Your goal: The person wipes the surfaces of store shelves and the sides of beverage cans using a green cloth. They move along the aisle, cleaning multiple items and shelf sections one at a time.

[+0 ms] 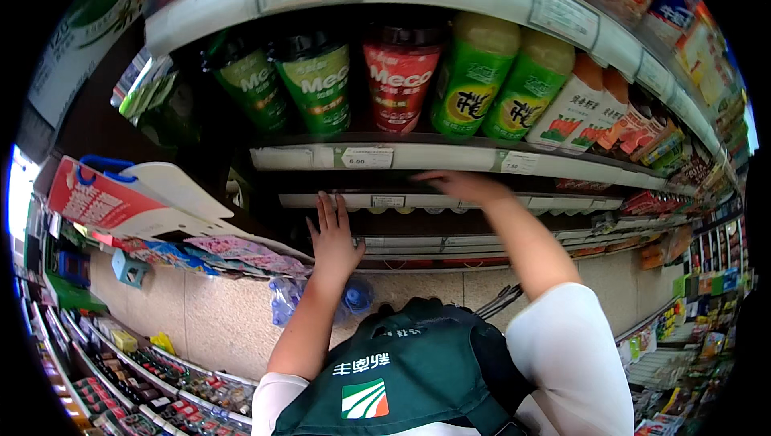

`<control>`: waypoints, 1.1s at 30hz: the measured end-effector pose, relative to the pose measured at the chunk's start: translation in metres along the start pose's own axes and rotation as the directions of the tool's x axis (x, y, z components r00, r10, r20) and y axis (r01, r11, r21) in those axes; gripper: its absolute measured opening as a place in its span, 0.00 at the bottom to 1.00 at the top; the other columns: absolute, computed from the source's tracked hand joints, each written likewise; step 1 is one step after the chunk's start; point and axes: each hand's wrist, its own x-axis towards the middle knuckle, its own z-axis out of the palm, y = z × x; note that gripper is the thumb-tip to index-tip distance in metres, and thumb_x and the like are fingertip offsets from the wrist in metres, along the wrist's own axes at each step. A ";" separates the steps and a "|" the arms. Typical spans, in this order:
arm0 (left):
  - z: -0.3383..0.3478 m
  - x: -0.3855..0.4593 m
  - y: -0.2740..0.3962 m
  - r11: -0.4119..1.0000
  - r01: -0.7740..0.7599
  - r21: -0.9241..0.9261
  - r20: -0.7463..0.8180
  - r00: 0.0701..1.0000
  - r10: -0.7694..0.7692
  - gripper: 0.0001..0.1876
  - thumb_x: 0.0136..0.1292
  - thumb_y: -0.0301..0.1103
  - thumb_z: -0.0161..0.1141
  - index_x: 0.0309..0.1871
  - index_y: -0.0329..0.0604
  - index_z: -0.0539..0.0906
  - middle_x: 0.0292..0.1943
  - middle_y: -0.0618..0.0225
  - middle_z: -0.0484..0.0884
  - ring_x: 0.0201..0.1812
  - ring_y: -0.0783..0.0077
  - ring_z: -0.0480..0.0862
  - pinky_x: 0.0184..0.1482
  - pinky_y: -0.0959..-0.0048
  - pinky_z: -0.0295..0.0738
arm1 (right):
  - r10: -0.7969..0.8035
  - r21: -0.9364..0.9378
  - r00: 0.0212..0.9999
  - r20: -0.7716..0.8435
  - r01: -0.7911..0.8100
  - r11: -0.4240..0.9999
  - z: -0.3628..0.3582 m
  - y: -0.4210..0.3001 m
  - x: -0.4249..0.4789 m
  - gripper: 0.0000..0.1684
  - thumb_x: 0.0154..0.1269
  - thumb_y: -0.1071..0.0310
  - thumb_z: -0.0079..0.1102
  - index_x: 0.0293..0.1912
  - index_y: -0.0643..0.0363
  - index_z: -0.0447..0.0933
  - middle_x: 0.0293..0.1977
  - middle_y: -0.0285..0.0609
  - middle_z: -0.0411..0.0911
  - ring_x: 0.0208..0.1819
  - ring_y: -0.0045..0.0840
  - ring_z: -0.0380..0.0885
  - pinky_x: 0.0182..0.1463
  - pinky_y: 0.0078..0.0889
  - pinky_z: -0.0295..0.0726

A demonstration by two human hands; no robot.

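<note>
My left hand [333, 237] is raised against the front of a lower shelf, its fingertips at the white price rail [355, 201]. Its fingers are spread and hold nothing. My right hand [467, 186], blurred, reaches into the dark gap under the drinks shelf, fingers stretched to the left; whether they hold anything cannot be made out. Above on that shelf stand two green Meco cups [316, 90], a red Meco cup [400, 84] and two green-labelled bottles [476, 80]. White juice cartons [569, 108] follow on the right.
A cardboard display [120, 198] with hanging packets [247, 252] juts out at the left. Blue-tinted plastic bottles [355, 296] stand on the tiled floor [223, 315] below my left arm. A light-blue stool [129, 268] is farther left. Stocked shelves [144, 376] lie behind me.
</note>
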 end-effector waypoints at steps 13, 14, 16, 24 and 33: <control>-0.005 0.001 -0.014 0.992 -0.006 -0.128 0.067 0.998 0.014 0.55 0.44 0.43 0.67 0.72 0.42 0.45 0.72 0.47 0.35 0.73 0.48 0.41 0.66 0.39 0.44 | -0.142 -0.376 0.526 -0.839 -0.371 0.849 -0.082 0.119 -0.003 0.21 0.61 0.70 0.48 0.55 0.58 0.72 0.55 0.49 0.70 0.56 0.40 0.68 0.60 0.39 0.65; -0.005 0.000 -0.014 0.992 0.003 -0.124 0.071 0.997 0.006 0.55 0.44 0.43 0.68 0.72 0.42 0.44 0.72 0.47 0.35 0.73 0.48 0.41 0.66 0.39 0.43 | -0.128 -0.363 0.546 -0.828 -0.349 0.864 -0.075 0.109 0.018 0.21 0.61 0.70 0.48 0.55 0.58 0.72 0.55 0.49 0.70 0.56 0.40 0.68 0.60 0.39 0.65; -0.006 0.001 -0.015 0.991 0.004 -0.133 0.083 0.996 0.007 0.55 0.44 0.43 0.68 0.72 0.42 0.45 0.72 0.46 0.35 0.73 0.48 0.41 0.66 0.39 0.43 | -0.113 -0.343 0.589 -0.800 -0.294 0.892 -0.057 0.084 0.053 0.21 0.61 0.70 0.48 0.54 0.58 0.73 0.54 0.49 0.71 0.56 0.39 0.69 0.60 0.38 0.65; -0.004 -0.001 -0.019 0.987 0.019 -0.161 0.075 0.997 -0.007 0.55 0.43 0.43 0.68 0.72 0.40 0.46 0.72 0.44 0.37 0.73 0.46 0.41 0.65 0.37 0.43 | -0.203 -0.213 0.852 -0.483 0.111 0.971 0.048 -0.062 0.141 0.21 0.60 0.71 0.47 0.53 0.57 0.74 0.53 0.48 0.72 0.55 0.37 0.70 0.59 0.36 0.65; -0.011 -0.001 -0.011 0.990 0.004 -0.140 0.073 0.997 0.006 0.53 0.44 0.43 0.67 0.71 0.40 0.47 0.72 0.44 0.37 0.73 0.47 0.41 0.64 0.35 0.44 | -0.220 -0.025 0.953 -0.208 0.220 0.975 0.097 -0.141 0.192 0.21 0.58 0.73 0.47 0.52 0.56 0.75 0.52 0.47 0.74 0.55 0.35 0.71 0.58 0.34 0.66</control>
